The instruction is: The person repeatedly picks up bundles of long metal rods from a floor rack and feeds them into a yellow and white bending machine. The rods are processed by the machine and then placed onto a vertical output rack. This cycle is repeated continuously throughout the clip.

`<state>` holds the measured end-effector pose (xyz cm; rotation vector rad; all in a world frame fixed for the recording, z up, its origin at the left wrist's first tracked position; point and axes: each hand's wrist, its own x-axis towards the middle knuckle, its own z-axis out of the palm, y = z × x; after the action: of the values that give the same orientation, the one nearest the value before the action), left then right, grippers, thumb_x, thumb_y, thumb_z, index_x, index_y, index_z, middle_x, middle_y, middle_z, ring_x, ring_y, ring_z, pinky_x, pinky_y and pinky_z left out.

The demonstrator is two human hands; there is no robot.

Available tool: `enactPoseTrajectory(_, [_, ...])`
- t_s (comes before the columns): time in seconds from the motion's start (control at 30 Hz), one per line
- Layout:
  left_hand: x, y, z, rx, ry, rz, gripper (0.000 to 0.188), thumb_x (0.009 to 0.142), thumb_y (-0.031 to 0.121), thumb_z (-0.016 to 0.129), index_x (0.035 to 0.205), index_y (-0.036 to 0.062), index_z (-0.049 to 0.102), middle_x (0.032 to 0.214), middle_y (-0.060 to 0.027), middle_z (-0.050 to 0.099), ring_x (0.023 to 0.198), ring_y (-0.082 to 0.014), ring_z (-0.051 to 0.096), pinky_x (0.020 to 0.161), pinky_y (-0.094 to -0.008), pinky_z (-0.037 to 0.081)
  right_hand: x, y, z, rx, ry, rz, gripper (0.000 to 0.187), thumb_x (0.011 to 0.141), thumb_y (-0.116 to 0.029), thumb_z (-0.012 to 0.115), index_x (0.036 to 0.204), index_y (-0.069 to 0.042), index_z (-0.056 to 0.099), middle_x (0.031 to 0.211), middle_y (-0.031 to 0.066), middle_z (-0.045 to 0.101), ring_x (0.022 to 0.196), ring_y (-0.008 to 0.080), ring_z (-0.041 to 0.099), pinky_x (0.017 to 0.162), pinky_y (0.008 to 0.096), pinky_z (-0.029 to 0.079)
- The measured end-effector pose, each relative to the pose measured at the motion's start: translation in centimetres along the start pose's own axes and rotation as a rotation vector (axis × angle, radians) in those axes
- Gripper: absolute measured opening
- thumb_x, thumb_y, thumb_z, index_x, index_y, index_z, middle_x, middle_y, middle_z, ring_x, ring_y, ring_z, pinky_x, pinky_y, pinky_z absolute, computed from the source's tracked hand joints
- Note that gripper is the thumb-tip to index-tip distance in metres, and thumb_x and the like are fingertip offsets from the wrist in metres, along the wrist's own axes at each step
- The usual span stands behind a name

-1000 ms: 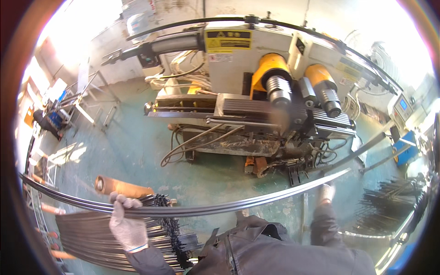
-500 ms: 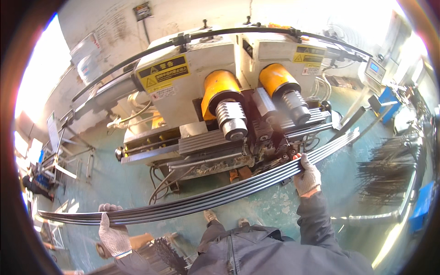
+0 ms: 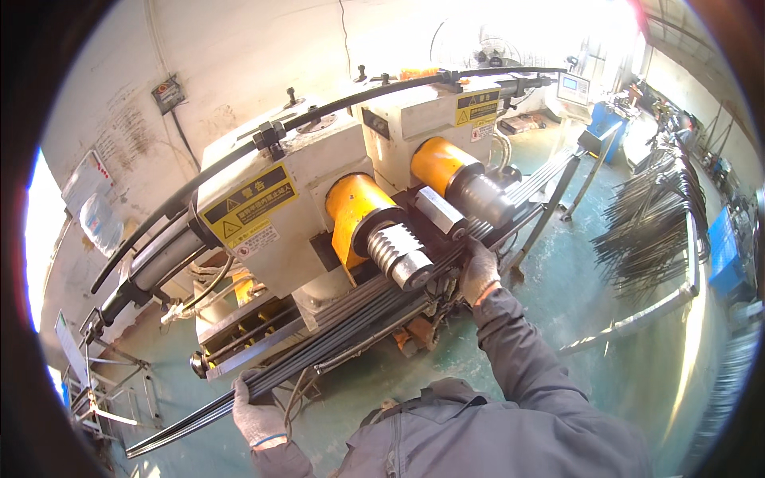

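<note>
Both of my gloved hands hold a bundle of several long, dark metal rods (image 3: 327, 335). My left hand (image 3: 256, 413) grips it toward the lower-left end, thumb over the top. My right hand (image 3: 480, 272) is closed around it farther up, just right of a hexagonal metal block (image 3: 439, 213); its fingertips are partly hidden. Between my hands, the bundle runs along the front of a large white machine (image 3: 307, 155), close below a ribbed metal spindle (image 3: 398, 253) in a yellow housing (image 3: 355, 209). A second spindle (image 3: 486, 199) sticks out of another yellow housing (image 3: 446, 163).
A long black bar (image 3: 374, 93) spans the machine's top. On the right, a big pile of thin rods (image 3: 649, 219) lies on a metal rack (image 3: 637, 325). A control box (image 3: 573, 88) stands beyond, near blue containers (image 3: 606, 121). Metal frames (image 3: 103, 382) stand at left.
Both hands have pushed the bundle forward from in front of my body to the machine. It now slants more steeply up to the right, and my view has shifted rightward.
</note>
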<state>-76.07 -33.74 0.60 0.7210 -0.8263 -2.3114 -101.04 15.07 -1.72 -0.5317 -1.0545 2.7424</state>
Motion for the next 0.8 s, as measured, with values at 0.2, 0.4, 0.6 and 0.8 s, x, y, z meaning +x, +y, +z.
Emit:
enactPoseTrajectory(0.2, [1.9, -4.2, 3.6, -0.054, -0.145, -0.183, 0.032, 0.111, 0.021, 0.072, 0.136, 0.0003, 0.071, 0.132, -0.0164, 0.077, 0.134, -0.0335, 0.07, 0.123, -0.0541, 0.054, 6.9, 3.7, -2.3, -0.08, 0.114, -0.039, 0.028, 0.108, -0.031, 0.073, 0.113, -0.003, 0.078, 0.091, 0.0099, 0.077, 0.075, 0.0256, 0.075, 0.065, 0.0417, 0.056])
enactPoseTrajectory(0.4, [6.9, -1.6, -0.2, -0.046, -0.197, -0.153, 0.038, 0.116, 0.031, 0.064, 0.135, 0.0, 0.075, 0.136, -0.0155, 0.078, 0.13, -0.0336, 0.072, 0.12, -0.0538, 0.055, 10.8, 6.5, -6.2, -1.642, 0.076, -0.651, 0.025, 0.113, -0.02, 0.059, 0.121, -0.004, 0.077, 0.093, 0.0144, 0.077, 0.082, 0.0297, 0.075, 0.071, 0.0409, 0.058])
enactPoseTrajectory(0.6, [9.6, -0.2, -1.5, -0.005, -0.013, -0.063, 0.038, 0.115, 0.027, 0.068, 0.14, -0.0017, 0.073, 0.138, -0.0176, 0.078, 0.127, -0.0333, 0.075, 0.116, -0.0505, 0.06, 5.5, 4.3, -2.2, -0.506, 0.211, -0.118, 0.045, 0.116, -0.046, 0.064, 0.107, -0.004, 0.078, 0.081, 0.0014, 0.065, 0.068, 0.0161, 0.058, 0.066, 0.0377, 0.049])
enactPoseTrajectory(0.8, [5.0, -7.1, 4.0, 0.066, -0.323, -0.131, 0.04, 0.114, 0.035, 0.07, 0.133, 0.0004, 0.075, 0.131, -0.0133, 0.078, 0.126, -0.0311, 0.073, 0.118, -0.0488, 0.057, 0.8, 2.0, 0.6, -0.198, 0.198, -0.048, 0.057, 0.116, -0.057, 0.064, 0.11, -0.003, 0.08, 0.091, 0.0012, 0.075, 0.07, 0.0128, 0.063, 0.064, 0.0329, 0.05])
